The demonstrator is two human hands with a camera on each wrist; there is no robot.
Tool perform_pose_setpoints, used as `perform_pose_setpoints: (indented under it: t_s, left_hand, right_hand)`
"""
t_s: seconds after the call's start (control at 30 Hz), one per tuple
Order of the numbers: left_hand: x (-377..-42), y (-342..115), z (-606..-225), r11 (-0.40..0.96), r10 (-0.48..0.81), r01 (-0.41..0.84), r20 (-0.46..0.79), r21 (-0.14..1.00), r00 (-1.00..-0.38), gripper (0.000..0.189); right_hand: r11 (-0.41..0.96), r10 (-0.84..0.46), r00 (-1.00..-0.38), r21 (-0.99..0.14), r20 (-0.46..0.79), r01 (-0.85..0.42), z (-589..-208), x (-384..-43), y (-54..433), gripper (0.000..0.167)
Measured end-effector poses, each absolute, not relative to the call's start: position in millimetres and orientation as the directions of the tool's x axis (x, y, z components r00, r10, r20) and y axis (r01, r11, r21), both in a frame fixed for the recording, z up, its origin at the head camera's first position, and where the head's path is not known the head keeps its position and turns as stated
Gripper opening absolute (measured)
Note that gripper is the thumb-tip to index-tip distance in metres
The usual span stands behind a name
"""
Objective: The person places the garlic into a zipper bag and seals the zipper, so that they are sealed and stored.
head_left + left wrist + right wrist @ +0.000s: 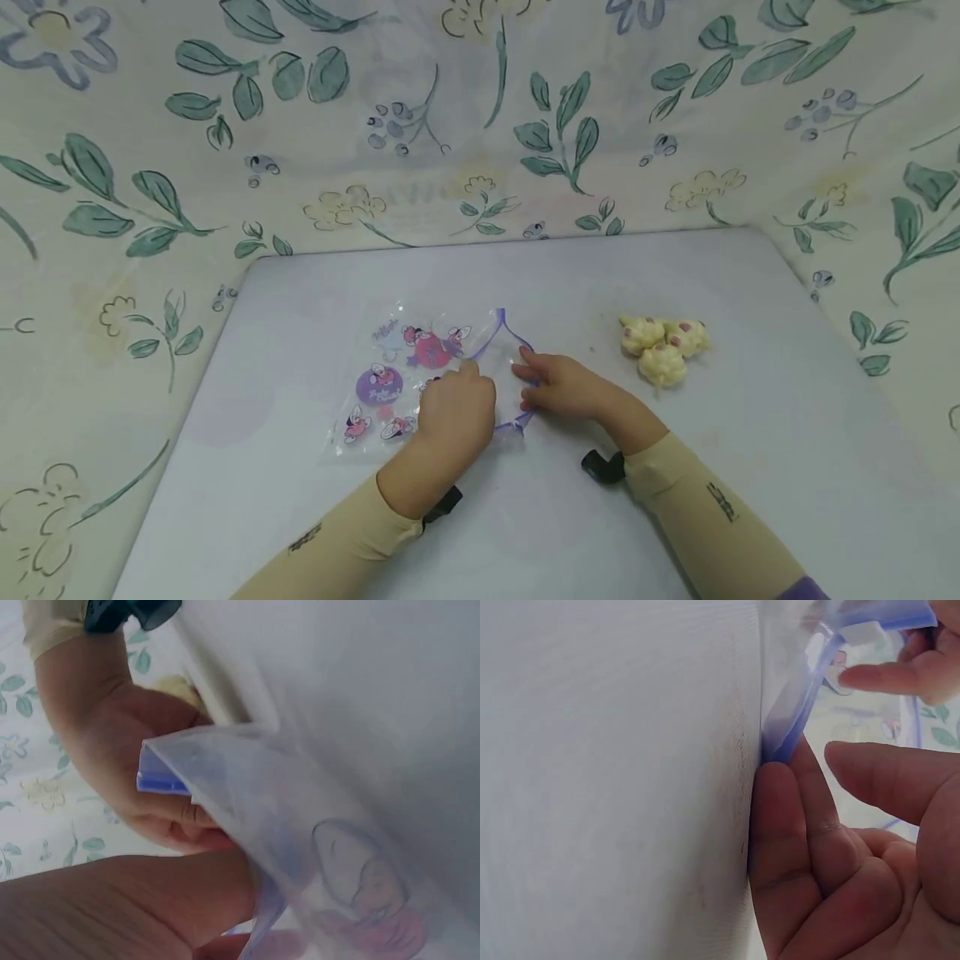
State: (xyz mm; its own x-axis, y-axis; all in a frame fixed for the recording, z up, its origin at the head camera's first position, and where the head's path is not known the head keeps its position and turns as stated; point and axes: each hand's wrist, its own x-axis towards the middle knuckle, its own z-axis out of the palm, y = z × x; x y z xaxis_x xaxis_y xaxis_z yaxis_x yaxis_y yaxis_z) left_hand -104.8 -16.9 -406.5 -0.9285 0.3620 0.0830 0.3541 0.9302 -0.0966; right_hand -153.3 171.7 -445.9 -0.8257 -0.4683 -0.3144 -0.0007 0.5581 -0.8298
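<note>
A clear plastic zip bag with pink and purple cartoon prints lies flat on the white table. Its purple-edged mouth gapes toward the right. My left hand is at the mouth with fingers curled, gripping the bag's edge. In the left wrist view, part of that hand shows through the film. My right hand reaches in from the right, fingertips against the purple zip strip. In the right wrist view its thumb stands apart from the other fingers.
Three pale yellow, knobby bulb-like pieces with reddish spots sit clustered on the table, right of my right hand. A wall covering with leaf and flower prints rises behind the table. Black wrist devices show beneath both cuffs.
</note>
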Motion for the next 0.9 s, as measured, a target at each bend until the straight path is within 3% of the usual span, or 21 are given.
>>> perform_pose_setpoints:
  t_s: [0.2,0.3,0.47,0.6,0.73,0.9]
  left_hand:
    - [-106,-10,-417,0.953,0.304,0.296,0.239,-0.069,-0.922,0.025]
    - [-111,-9,-415,0.964,0.260,0.265,0.240,-0.011,-0.936,0.034]
    - [-117,-14,-408,0.969,0.235,0.243,0.143,0.042,-0.961,0.031]
    - [-120,-15,-405,0.944,0.330,0.331,0.045,0.016,-0.943,0.015]
    - [-121,-14,-405,0.912,0.405,0.410,-0.111,-0.022,-0.908,0.027]
    - [-119,-15,-407,0.939,0.332,0.342,-0.158,-0.040,-0.930,0.027]
  right_hand:
    - [0.538,-0.457,-0.829,-0.842,-0.324,0.033,-447,-155,173,0.076]
    - [0.515,-0.456,-0.826,-0.855,-0.332,0.060,-448,-156,174,0.076]
    - [0.524,-0.449,-0.827,-0.849,-0.339,0.063,-450,-157,174,0.077]
    - [0.540,-0.440,-0.832,-0.840,-0.339,0.057,-450,-159,174,0.076]
    - [0.536,-0.435,-0.831,-0.841,-0.347,0.071,-450,-159,174,0.075]
    - [0.559,-0.420,-0.834,-0.826,-0.357,0.072,-450,-158,172,0.075]
